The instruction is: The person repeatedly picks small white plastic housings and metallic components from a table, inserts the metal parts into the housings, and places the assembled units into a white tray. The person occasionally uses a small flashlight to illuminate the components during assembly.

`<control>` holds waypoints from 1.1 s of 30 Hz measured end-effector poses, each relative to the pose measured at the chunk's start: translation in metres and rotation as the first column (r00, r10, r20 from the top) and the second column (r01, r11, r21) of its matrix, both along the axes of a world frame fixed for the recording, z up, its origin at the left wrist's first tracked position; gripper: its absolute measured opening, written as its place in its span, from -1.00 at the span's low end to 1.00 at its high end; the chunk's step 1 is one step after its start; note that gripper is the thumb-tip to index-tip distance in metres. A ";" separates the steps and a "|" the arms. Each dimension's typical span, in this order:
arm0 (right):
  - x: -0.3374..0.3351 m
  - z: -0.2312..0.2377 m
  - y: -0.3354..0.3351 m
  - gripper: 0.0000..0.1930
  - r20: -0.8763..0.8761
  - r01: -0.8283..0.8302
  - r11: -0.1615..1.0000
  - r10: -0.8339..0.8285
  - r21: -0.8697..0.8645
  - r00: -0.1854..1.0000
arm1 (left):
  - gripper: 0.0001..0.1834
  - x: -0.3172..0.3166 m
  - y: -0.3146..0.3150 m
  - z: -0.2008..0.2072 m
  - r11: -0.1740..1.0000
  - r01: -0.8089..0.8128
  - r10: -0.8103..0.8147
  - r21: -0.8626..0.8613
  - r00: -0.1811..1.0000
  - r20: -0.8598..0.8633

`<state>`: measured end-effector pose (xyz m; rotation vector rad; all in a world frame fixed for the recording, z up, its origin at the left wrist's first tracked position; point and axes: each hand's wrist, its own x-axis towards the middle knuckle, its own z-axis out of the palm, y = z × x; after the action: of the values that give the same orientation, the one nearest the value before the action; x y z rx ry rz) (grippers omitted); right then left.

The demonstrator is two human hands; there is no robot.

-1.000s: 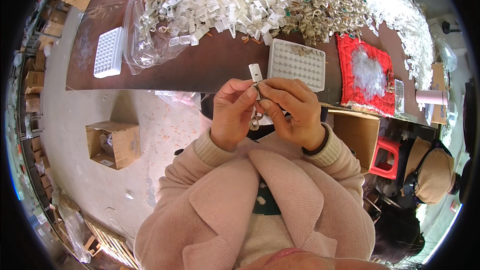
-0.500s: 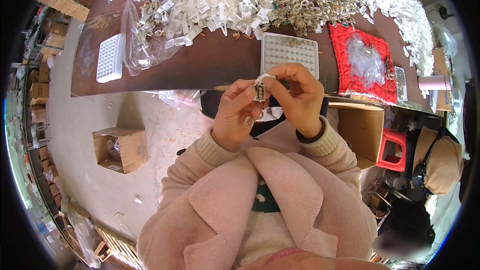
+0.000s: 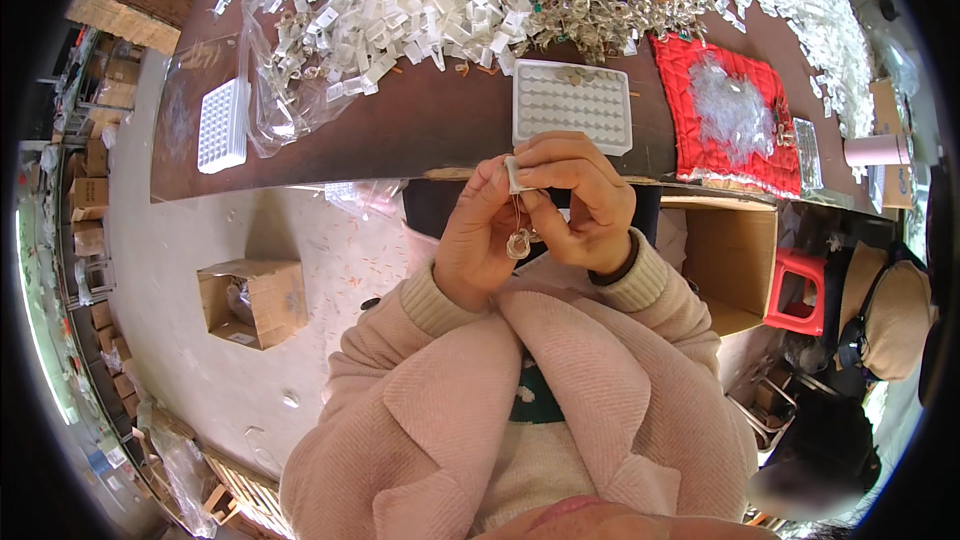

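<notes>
Just in front of my chest, both hands are closed on a small white plastic case, held upright and seen narrow side on. Fine wires run down from it to a small clear coil dangling between the hands. My left hand pinches the case from the left. My right hand grips it from the other side, thumb below and fingers over the top. Fingers cover much of the case. Past the hands, a white tray with rows of pockets lies near the table edge.
Along the back of the brown table are heaped white plastic pieces, coiled wires and more white pieces at right. A red cloth bears clear bits. Trays stand left. Cardboard boxes and a red stool are below.
The case has been turned so its slotted face no longer shows. My right fingers have closed further around it, and the coil hangs more plainly below.
</notes>
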<state>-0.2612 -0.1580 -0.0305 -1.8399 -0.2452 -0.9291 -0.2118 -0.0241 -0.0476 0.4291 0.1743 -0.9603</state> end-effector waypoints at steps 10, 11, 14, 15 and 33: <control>-0.049 -0.009 -0.034 -0.61 -0.146 -0.005 0.989 -0.017 -0.150 0.989 | -0.88 -0.009 -0.015 -0.010 0.998 0.068 -0.070 0.019 0.982 0.177; -0.059 -0.010 -0.044 -0.65 -0.210 0.098 0.986 -0.124 -0.134 0.970 | -0.90 -0.009 -0.019 -0.011 0.995 0.095 -0.099 0.027 0.964 0.246; -0.081 -0.019 -0.086 -0.80 -0.173 0.575 0.776 -0.623 -0.259 0.763 | -0.90 -0.011 -0.023 -0.014 0.990 0.113 -0.131 0.083 0.956 0.264; -0.089 -0.022 -0.102 -0.83 -0.184 0.688 0.665 -0.744 -0.292 0.642 | -0.91 -0.011 -0.025 -0.015 0.989 0.116 -0.137 0.091 0.950 0.281; -0.107 -0.048 -0.161 -0.88 -0.296 0.571 0.534 -0.837 -0.623 0.460 | -0.91 -0.004 -0.022 -0.021 0.991 0.132 -0.137 0.034 0.961 0.239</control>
<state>-0.3683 -0.3188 -0.0784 -2.6436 0.8985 -0.8390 -0.2154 -0.0462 -0.0683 0.5760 -0.0675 -1.0318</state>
